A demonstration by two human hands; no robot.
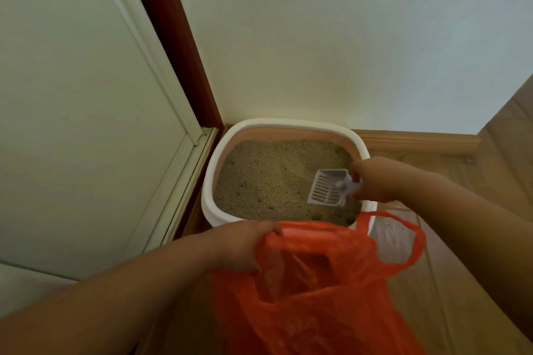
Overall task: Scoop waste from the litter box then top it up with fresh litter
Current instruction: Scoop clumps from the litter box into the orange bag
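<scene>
Head view: my right hand [375, 180] pinches the handle of the slotted scoop [328, 187], blade tilted low over the litter [268, 179] at the right side of the litter box [219, 158], ready to dig. My left hand [245, 248] grips the rim of the orange bag [317, 291], holding its mouth open just beside the near edge so the carry is short. No fresh litter supply visible. Box sits in the wall corner.

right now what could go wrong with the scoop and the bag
1. The orange bag is held open only by the left hand; its far handle hangs loose, so the mouth could sag shut.
2. The scoop, gripped by the right hand, must cross the litter box rim, so waste may spill on the floor.
</scene>
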